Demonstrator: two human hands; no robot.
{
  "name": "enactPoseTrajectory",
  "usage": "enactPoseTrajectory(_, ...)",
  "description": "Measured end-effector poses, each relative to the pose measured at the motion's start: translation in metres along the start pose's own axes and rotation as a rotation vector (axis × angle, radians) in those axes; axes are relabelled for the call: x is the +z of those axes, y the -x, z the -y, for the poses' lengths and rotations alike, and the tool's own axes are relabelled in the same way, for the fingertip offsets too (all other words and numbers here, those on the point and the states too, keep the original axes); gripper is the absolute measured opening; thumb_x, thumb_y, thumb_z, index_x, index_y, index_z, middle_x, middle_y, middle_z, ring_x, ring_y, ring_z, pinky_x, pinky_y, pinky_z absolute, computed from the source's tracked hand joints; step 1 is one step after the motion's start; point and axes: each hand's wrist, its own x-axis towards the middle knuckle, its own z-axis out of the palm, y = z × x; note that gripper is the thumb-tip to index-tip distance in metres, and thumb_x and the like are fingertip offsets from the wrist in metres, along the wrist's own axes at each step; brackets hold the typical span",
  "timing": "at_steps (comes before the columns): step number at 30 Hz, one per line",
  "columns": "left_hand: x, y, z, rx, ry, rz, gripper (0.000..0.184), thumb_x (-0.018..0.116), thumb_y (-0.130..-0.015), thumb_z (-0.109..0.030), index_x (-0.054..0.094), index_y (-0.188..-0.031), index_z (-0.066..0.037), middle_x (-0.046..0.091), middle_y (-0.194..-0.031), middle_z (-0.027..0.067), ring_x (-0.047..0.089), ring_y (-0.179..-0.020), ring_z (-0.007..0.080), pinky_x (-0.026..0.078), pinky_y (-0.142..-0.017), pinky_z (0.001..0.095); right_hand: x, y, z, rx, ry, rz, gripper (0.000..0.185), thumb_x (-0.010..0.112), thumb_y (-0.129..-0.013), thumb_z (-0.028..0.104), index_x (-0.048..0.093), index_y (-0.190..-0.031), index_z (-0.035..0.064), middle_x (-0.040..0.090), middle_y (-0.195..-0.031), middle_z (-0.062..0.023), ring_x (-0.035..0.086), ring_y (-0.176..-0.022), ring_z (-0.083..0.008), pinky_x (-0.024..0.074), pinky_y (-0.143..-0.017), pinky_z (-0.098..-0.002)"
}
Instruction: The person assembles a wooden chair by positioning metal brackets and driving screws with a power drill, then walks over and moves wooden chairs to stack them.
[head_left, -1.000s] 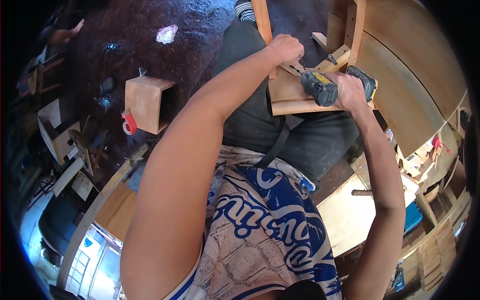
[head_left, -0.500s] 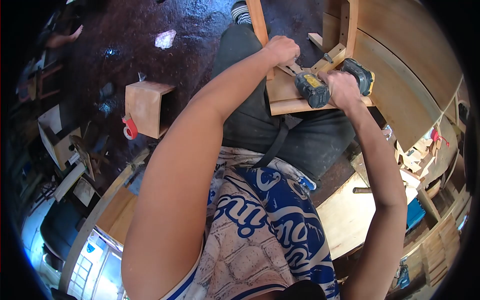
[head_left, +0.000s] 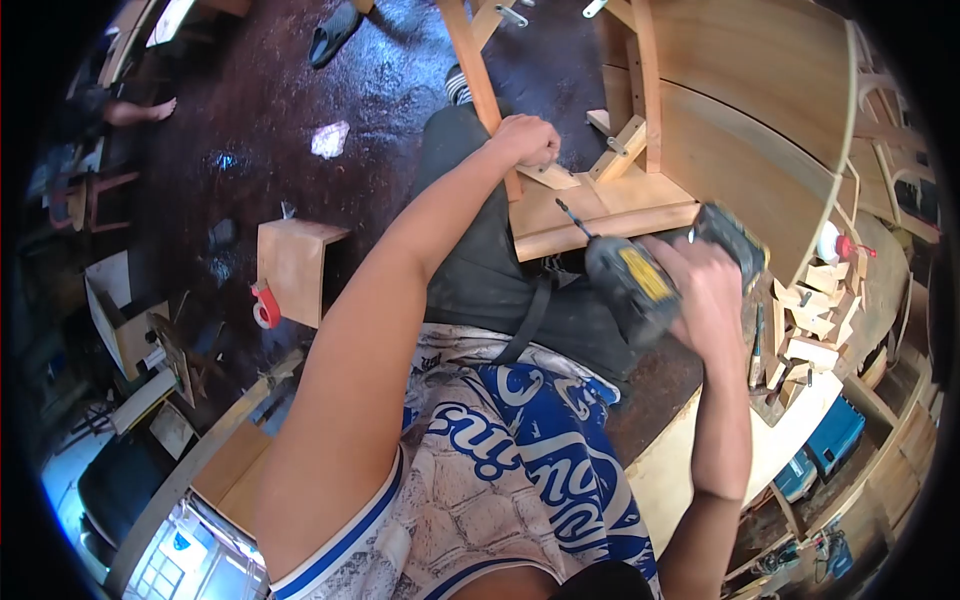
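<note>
My right hand (head_left: pixel 705 290) is wrapped round a black and yellow cordless drill (head_left: pixel 635 285). The drill's bit points up and left, clear of the wood. My left hand (head_left: pixel 530 141) is closed on a small wooden block (head_left: pixel 549 176) beside an upright leg (head_left: pixel 478 75) of the wooden frame. The frame's flat panel (head_left: pixel 570 215) rests by my legs, with a light strip along its near edge. Another angled block (head_left: pixel 621 148) with a metal fitting in it sits at the far corner of the panel.
A plywood box (head_left: pixel 290 268) with a red tape dispenser (head_left: pixel 266 307) stands on the left. Small wood offcuts (head_left: pixel 815 325) and a blue case (head_left: pixel 836 434) lie on the right. A slipper (head_left: pixel 334 35) is on the floor. Another person's foot (head_left: pixel 160 109) shows far left.
The drill in my right hand has come back from the block, down toward me. My left hand stays at its block. The view has tilted, showing more floor at the top.
</note>
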Motion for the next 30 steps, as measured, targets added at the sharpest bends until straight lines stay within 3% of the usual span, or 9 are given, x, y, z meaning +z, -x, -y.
enactPoseTrajectory(2,-0.003,0.000,-0.004,-0.007,-0.024,-0.013,0.015,0.065,-0.079,-0.021,0.078,-0.087,-0.021,0.075,-0.090,0.0070,0.070,-0.091,0.0306,0.054,-0.080,0.0438,-0.009,0.037,0.006,0.084,-0.080,-0.052,0.042,0.076,-0.066,0.016,0.070,-0.106,0.0083,0.066,-0.078,-0.0124,0.066,-0.075,-0.0313,0.0514,-0.073,-0.0377)
enactPoseTrajectory(6,0.004,-0.012,0.001,-0.034,-0.025,0.003,0.014,0.067,-0.079,-0.026,0.078,-0.087,-0.024,0.075,-0.093,0.0059,0.071,-0.094,0.0291,0.055,-0.084,0.0426,0.052,0.139,-0.024,0.441,-0.568,-0.443,0.048,0.078,-0.071,0.015,0.069,-0.116,0.0002,0.072,-0.098,-0.0163,0.070,-0.083,-0.0314,0.0543,-0.081,-0.0374)
enactPoseTrajectory(8,0.004,-0.016,-0.001,-0.046,-0.070,0.040,0.015,0.066,-0.079,-0.025,0.078,-0.086,-0.024,0.075,-0.096,0.0058,0.070,-0.095,0.0291,0.055,-0.085,0.0425,0.101,0.210,-0.037,0.677,-0.456,-0.426,0.038,0.078,-0.080,0.011,0.068,-0.115,-0.0002,0.071,-0.108,-0.0111,0.066,-0.104,-0.0245,0.0502,-0.094,-0.0391)
enactPoseTrajectory(11,-0.002,-0.008,-0.003,-0.058,-0.029,0.007,0.016,0.065,-0.079,-0.025,0.078,-0.086,-0.024,0.075,-0.097,0.0059,0.070,-0.096,0.0294,0.055,-0.085,0.0425,0.129,0.264,-0.030,0.735,-0.308,-0.531,0.046,0.080,-0.077,0.006,0.066,-0.120,-0.0006,0.070,-0.112,-0.0118,0.065,-0.105,-0.0267,0.0495,-0.095,-0.0400)
enactPoseTrajectory(13,-0.006,-0.012,-0.010,-0.066,-0.105,0.047,0.018,0.064,-0.080,-0.025,0.079,-0.088,-0.024,0.076,-0.098,0.0059,0.070,-0.097,0.0292,0.055,-0.086,0.0427,0.128,0.272,-0.014,0.884,-0.438,-0.791,0.050,0.079,-0.077,0.003,0.063,-0.124,-0.0003,0.069,-0.110,-0.0118,0.064,-0.102,-0.0273,0.0493,-0.096,-0.0408)
enactPoseTrajectory(20,0.000,-0.001,-0.012,-0.039,-0.183,-0.100,0.021,0.061,-0.087,-0.029,0.078,-0.096,-0.021,0.075,-0.099,0.0091,0.070,-0.099,0.0312,0.054,-0.089,0.0452,0.166,0.316,-0.026,0.972,-0.456,-1.003,0.035,0.074,-0.077,-0.006,0.065,-0.111,-0.0006,0.067,-0.096,-0.0076,0.064,-0.088,-0.0207,0.0524,-0.086,-0.0360)
enactPoseTrajectory(24,-0.007,0.006,-0.023,-0.086,-0.232,-0.010,0.024,0.059,-0.088,-0.028,0.077,-0.101,-0.019,0.074,-0.103,0.0089,0.069,-0.101,0.0307,0.054,-0.090,0.0449,0.175,0.317,-0.022,1.053,-0.628,-1.100,0.031,0.070,-0.078,-0.010,0.065,-0.107,-0.0004,0.066,-0.093,-0.0056,0.062,-0.085,-0.0191,0.0526,-0.083,-0.0348)
enactPoseTrajectory(27,0.010,0.008,-0.004,0.148,-0.341,-0.188,0.035,0.059,-0.085,-0.021,0.073,-0.118,-0.024,0.071,-0.105,0.0090,0.067,-0.104,0.0294,0.054,-0.092,0.0431,0.173,0.312,-0.033,1.113,-0.641,-1.173,0.027,0.071,-0.078,-0.008,0.066,-0.103,0.0009,0.066,-0.092,-0.0049,0.062,-0.085,-0.0192,0.0524,-0.082,-0.0346)
enactPoseTrajectory(30,0.019,0.018,-0.003,0.140,-0.236,-0.228,0.032,0.062,-0.086,-0.019,0.073,-0.116,-0.021,0.070,-0.109,0.0093,0.065,-0.109,0.0284,0.052,-0.094,0.0427,0.169,0.314,-0.056,1.107,-0.640,-1.316,0.027,0.073,-0.075,-0.005,0.068,-0.101,0.0016,0.065,-0.093,-0.0037,0.062,-0.086,-0.0191,0.0517,-0.084,-0.0341)
